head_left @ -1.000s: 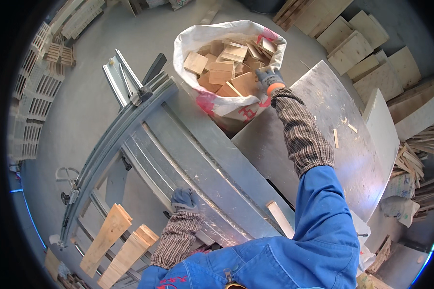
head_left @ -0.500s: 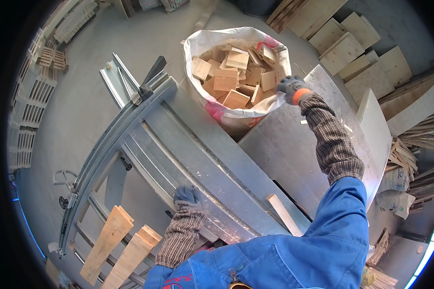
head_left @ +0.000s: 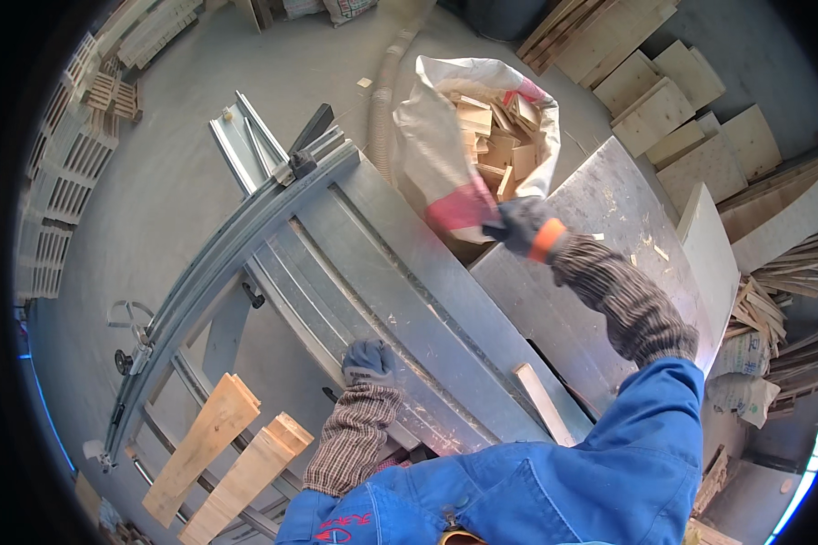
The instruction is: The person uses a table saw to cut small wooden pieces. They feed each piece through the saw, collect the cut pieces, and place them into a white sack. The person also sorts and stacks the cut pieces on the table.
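At the near rim of a white woven sack (head_left: 423, 136) with a pink band, my gloved right hand (head_left: 523, 227) is closed on the fabric; motion blurs its fingertips. The sack's left wall is folded inward over part of the small wood blocks (head_left: 495, 141) it holds. My left hand (head_left: 369, 361), in a grey glove, rests on the grooved metal saw table (head_left: 400, 318). Its fingers look curled in, and nothing shows in them. A narrow wood strip (head_left: 543, 404) lies on the metal to the right of it.
Two stacks of long boards (head_left: 245, 477) lie across the frame at the lower left. Right of the sack, wood chips are scattered over a metal plate (head_left: 600, 209). Plywood sheets (head_left: 682, 100) lean at the far right. A ribbed hose (head_left: 384, 100) runs behind the sack.
My right hand has moved from the sack's right rim to its near side. The sack's left wall has folded inward, covering some blocks. The left hand stays on the table; the view has shifted slightly.
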### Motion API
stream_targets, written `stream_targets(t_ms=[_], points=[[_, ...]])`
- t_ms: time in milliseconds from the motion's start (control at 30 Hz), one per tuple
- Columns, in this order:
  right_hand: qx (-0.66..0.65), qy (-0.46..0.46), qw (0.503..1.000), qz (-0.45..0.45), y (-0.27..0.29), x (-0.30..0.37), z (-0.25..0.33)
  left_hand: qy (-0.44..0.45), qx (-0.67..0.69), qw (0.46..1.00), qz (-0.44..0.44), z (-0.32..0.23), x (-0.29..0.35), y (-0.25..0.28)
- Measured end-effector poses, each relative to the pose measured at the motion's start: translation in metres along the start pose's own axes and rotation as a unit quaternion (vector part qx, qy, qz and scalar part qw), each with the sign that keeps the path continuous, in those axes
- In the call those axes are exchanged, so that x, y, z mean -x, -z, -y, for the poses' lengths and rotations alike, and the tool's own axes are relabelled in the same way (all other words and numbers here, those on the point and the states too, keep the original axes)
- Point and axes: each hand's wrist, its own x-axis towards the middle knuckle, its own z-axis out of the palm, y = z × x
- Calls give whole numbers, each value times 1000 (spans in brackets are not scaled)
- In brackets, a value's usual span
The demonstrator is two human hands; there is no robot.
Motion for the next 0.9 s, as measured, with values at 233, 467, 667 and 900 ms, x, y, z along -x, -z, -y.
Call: stream_targets(t_ms=[233, 467, 667, 900], points=[[-60, 113, 990, 61, 3, 8, 16, 42, -17, 995, 83, -6, 3, 4], [128, 2, 981, 144, 40, -23, -66, 54, -22, 991, 121, -10, -2, 9], [-296, 92, 947, 82, 0, -36, -73, 87, -60, 980, 170, -10, -3, 5], [-156, -8, 988, -8, -14, -86, 60, 78, -37, 984, 157, -18, -7, 21]])
